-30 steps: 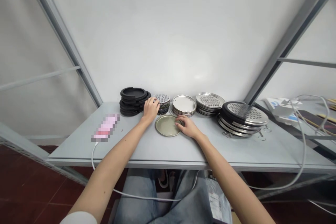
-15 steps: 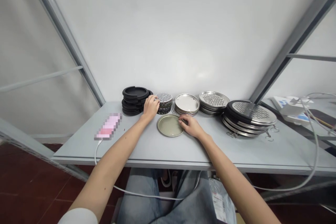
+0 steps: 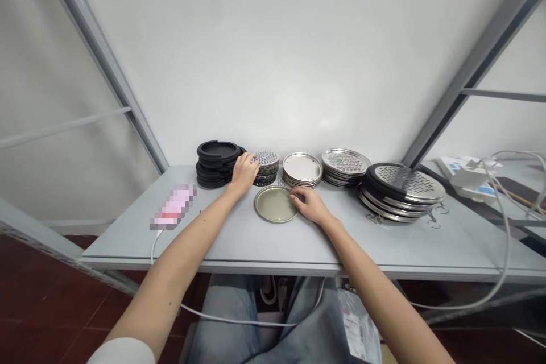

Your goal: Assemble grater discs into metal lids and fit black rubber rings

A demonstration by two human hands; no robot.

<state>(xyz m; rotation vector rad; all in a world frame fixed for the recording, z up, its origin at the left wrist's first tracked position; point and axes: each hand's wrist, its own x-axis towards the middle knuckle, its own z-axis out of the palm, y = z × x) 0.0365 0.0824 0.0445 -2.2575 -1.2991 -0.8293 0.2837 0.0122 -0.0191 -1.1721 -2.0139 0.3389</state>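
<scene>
1. On the desk [image 3: 256, 247], right in front of me, lies the shallow olive-gold dish [image 3: 276, 205], flat, face up and bare inside, placed, I'd judge, where both arms reach it easily.

2. At its right rim sits my right grip [image 3: 310, 205], fingers bent over the edge and thumb near them. Touching the side leaves the middle uncovered and probably steadies the dish. Whether I'm pinching the rim or just resting on it, I can't tell.

3. Farther back, my left grip [image 3: 245, 170] reaches over to the small perforated discs [image 3: 267, 166], fingertips curled at the left edge of the pile. My own knuckles hide the contact, so I can't tell if anything is held.

4. Just left of that hand stand the black rings [image 3: 217, 164], piled a little unevenly; stacking seems to save room.

5. Right of the discs come the plain silver pans [image 3: 302, 168], then the silver graters [image 3: 345, 165], sorted by kind, presumably so each is easy to pick out.

6. Well to the right, the large black-edged graters [image 3: 401, 187] lean slightly, with wire hooks [image 3: 434, 222] jutting past their rims; those hooks may be what spoils a level stack.
</scene>
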